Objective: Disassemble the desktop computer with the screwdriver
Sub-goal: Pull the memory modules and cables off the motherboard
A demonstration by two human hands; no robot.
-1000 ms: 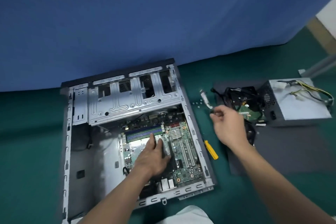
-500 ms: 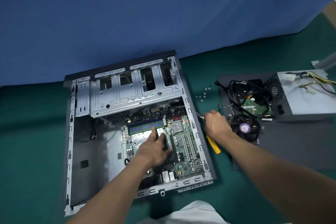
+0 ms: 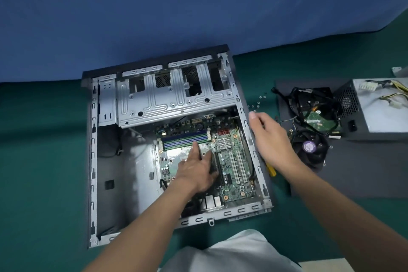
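Power supply and fan are lying right of the case, motherboard sitting inside. Left hand is resting flat on it; right hand is hovering loose, empty.

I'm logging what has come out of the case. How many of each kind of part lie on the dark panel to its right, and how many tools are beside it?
Power supply: 1
Hard drive: 1
Cooler fan: 1
Screwdriver: 1
Total: 4
Loose screws are too small to count.
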